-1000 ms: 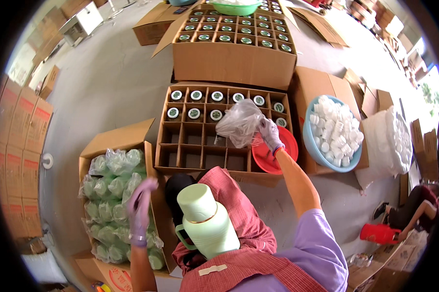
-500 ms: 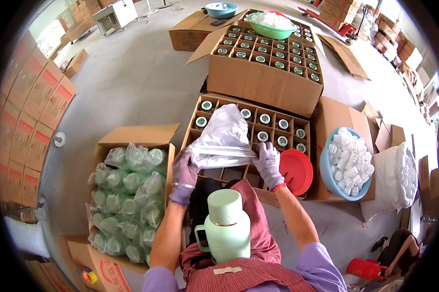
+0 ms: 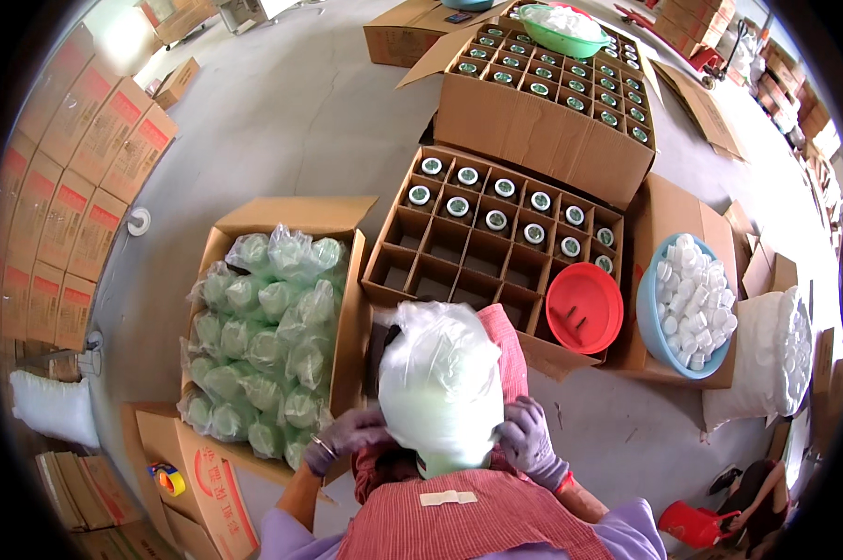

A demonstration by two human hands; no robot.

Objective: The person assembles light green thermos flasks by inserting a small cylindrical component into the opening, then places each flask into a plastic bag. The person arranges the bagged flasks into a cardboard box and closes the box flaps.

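A pale green vacuum jug (image 3: 448,459) stands upright in my lap, most of it inside a clear plastic bag (image 3: 438,359). My gloved left hand (image 3: 354,434) pinches the bag's lower edge on the jug's left side. On the other side my gloved right hand (image 3: 531,436) grips the same edge, fingers curled. The jug's base sits uncovered between my hands, and its handle cannot be made out. To my left, an open carton (image 3: 349,327) is full of similar green jugs, each in clear plastic.
Ahead lies a divided carton (image 3: 440,245) whose far cells hold several white-topped items. A red basin (image 3: 585,308) rests on its near right corner. A blue basin of white caps (image 3: 690,303) stands farther right. Another filled divided carton (image 3: 543,140) is behind. A person (image 3: 758,495) sits lower right.
The bag, earlier held stretched ahead of the jug, now covers it from the top down. Both hands have come back toward me, along the jug's sides. The view has shifted somewhat.
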